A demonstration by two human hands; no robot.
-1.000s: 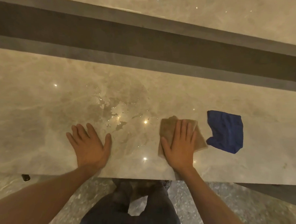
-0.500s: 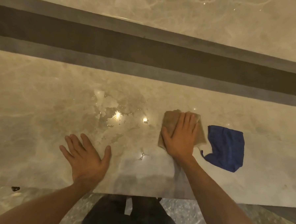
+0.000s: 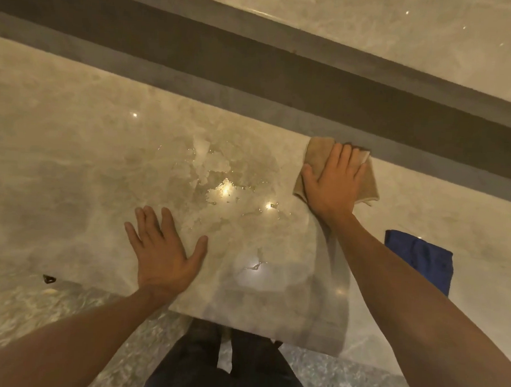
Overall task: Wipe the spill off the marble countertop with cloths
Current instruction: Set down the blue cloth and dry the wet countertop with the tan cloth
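A person leans over a polished marble countertop (image 3: 72, 160), seen from a head-worn camera looking down past dark trousers to a speckled floor (image 3: 35, 309). A small dark object (image 3: 48, 279) lies at the counter's near edge on the left; what it is cannot be made out. Just right of it, the left hand (image 3: 165, 253) rests palm-down on the bare stone, fingers spread apart and holding nothing. Beyond and to the right of that hand, the spill (image 3: 219, 182) glistens across the middle of the slab as a ragged wet patch catching ceiling lights, with a smaller streak of liquid nearer the front edge. Farther right, the right hand (image 3: 333, 182) presses flat on a tan cloth (image 3: 367, 184) at the far edge of the counter, fingers extended and lying close together on top of the fabric rather than curled around it; the cloth sits just beside the wet patch, its corners showing around the hand. At the far right, a blue cloth (image 3: 422, 258) lies crumpled on the counter, partly hidden behind the right forearm and touched by neither hand. A dark recessed band (image 3: 255, 63) runs behind the counter.
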